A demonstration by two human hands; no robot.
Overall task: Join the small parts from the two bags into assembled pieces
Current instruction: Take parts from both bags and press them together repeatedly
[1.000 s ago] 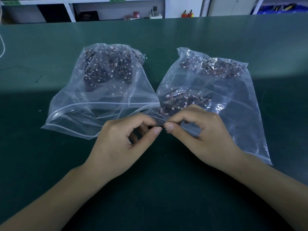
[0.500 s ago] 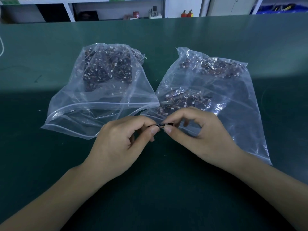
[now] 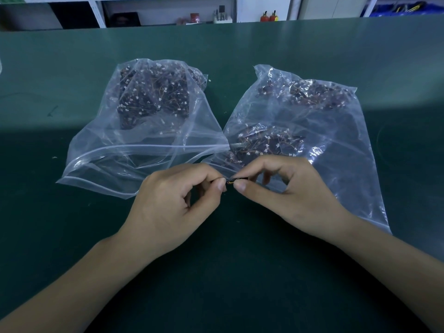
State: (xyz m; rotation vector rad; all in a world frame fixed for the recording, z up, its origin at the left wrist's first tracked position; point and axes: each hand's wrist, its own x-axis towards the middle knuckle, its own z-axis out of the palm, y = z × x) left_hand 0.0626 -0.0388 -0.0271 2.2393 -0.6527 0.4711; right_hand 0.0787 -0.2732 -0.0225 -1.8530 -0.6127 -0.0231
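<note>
Your left hand [image 3: 173, 200] and right hand [image 3: 288, 191] meet thumb-to-forefinger over the green counter [image 3: 240, 272], each pinched on one end of a small dark part [image 3: 234, 180] held just in front of the bags. Wrists rest low, remaining fingers curled. The left bag [image 3: 144, 131] and right bag [image 3: 324, 140] remain heavily stocked with wired connectors; no finished pieces lie out, so judge the work barely begun.
</note>
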